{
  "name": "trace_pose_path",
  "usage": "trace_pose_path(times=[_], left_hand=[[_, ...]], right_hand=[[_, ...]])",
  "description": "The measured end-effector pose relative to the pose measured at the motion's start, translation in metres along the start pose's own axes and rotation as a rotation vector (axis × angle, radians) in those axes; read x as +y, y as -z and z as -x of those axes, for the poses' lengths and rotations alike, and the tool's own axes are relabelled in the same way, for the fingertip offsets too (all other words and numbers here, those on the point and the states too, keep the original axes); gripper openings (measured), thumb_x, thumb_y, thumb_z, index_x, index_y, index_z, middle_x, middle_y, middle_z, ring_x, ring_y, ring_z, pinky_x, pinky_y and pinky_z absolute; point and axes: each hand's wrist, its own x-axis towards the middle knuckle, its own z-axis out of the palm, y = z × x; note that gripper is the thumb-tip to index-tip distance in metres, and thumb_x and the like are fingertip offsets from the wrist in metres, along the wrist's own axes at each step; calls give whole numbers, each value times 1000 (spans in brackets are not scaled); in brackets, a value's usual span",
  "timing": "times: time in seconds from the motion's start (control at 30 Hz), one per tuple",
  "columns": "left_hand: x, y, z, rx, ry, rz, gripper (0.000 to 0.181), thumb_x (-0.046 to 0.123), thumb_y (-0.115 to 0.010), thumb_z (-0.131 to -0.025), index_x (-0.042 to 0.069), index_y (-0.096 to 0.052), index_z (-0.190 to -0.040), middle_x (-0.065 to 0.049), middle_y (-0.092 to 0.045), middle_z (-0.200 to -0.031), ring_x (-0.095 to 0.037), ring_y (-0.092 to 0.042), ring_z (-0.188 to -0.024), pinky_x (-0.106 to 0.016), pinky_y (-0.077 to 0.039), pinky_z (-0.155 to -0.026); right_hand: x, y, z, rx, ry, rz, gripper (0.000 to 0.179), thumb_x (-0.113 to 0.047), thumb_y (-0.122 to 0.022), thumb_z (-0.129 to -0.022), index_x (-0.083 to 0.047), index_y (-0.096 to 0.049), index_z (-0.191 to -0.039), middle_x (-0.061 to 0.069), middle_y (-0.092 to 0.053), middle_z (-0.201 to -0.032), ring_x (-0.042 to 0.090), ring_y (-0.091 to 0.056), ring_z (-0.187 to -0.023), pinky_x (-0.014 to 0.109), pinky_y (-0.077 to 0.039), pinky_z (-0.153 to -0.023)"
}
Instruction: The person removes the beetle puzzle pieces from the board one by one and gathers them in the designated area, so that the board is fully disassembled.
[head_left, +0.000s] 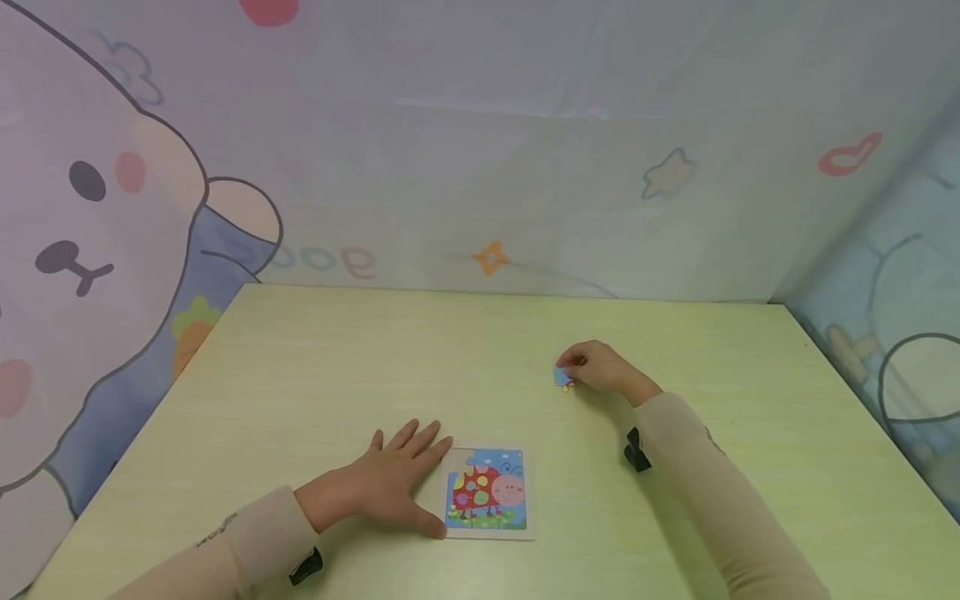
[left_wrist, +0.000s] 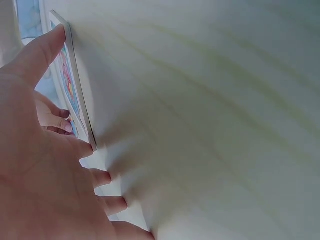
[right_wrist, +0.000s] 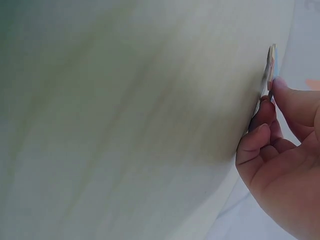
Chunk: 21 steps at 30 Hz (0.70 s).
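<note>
A square jigsaw puzzle with a ladybug picture lies in a pale frame near the front middle of the table. Its upper left part shows bare backing. Fingers spread, my left hand lies at the puzzle's left side, with thumb and forefinger touching the frame's edge; the left wrist view shows this frame from the side. Farther back and to the right, my right hand pinches a blue puzzle piece with bits of red and yellow. Seen edge-on in the right wrist view, the piece is between thumb and fingers, close over the table.
The light wooden table reaches back to a printed cloth backdrop. A large cartoon bear is printed on the left side. Dark clips hang under both sleeves.
</note>
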Motion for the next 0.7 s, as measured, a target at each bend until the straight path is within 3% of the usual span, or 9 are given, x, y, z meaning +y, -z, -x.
trace_pose_path(times=[0.33,0.53,0.7], left_hand=[[-1,-2,-2,-3,-5,13,106,65,-71,-73,15,-25,-154,-9,-11,-162,-38,-5,-147,-72,-7,-107],[-1,-2,-2,4,-11,14,106,65,-70,-73,15,-25,-154,-9,-12,-162,-38,-5,-147,-72,-7,-107],[-2,-1,-1,3,-7,16,106,66,-70,-72,15,-25,-154,-9,-12,-162,-38,-5,-147,-71,-7,-107]], right_hand=[[-3,-1,1,25,34,43,27,-6,-55,-96,8,-61,-119,22,-61,-116,37,-58,-107,42,-49,-89],[-21,-10,10,36,128,-18,29,-10,-61,-94,4,-62,-119,20,-59,-116,28,-56,-95,33,-48,-78],[-45,-23,21,-38,214,-39,33,-17,-66,-92,0,-62,-120,15,-61,-113,23,-57,-96,32,-47,-81]])
